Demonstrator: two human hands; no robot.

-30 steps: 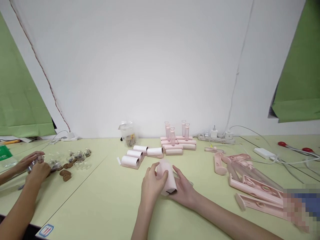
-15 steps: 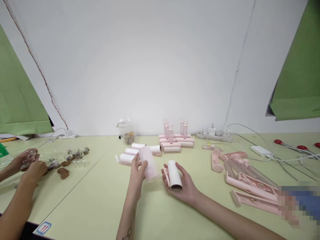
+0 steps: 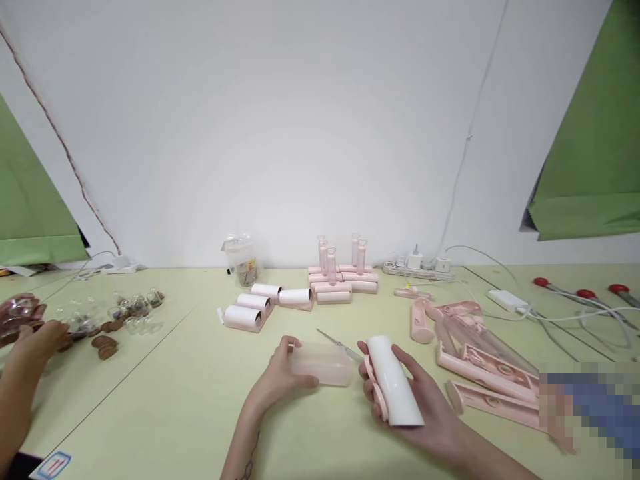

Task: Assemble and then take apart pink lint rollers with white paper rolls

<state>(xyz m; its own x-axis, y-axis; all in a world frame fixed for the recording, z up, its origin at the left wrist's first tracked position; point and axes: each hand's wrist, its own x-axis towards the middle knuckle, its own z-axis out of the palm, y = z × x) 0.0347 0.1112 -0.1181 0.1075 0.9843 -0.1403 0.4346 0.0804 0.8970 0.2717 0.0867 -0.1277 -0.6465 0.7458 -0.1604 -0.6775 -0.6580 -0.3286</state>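
My left hand [image 3: 286, 377] is closed on the end of a translucent, pale pink half-round plastic cover [image 3: 325, 363], held low over the table. To the right, my right hand [image 3: 420, 400] wraps around a white paper roll [image 3: 393, 383], tilted with its lower end toward me. Against the roll's left side, under the same fingers, is a pink plastic part [image 3: 377, 390]. A thin grey metal piece [image 3: 345, 348] shows between the cover and my right fingers; whether it is held or lies on the table I cannot tell.
Several white rolls in pink trays [image 3: 245, 313] sit behind my left hand. Farther back are pink cases [image 3: 333, 293] with small upright rollers [image 3: 331, 267]. Pink plastic shells [image 3: 493, 370] and cables lie right. At left, another person's hands [image 3: 43, 337] work among clear domes [image 3: 140, 307].
The translucent cover has come down and turned sideways in my left hand. My right hand has moved right and nearer with the roll. The thin metal piece now shows between them.
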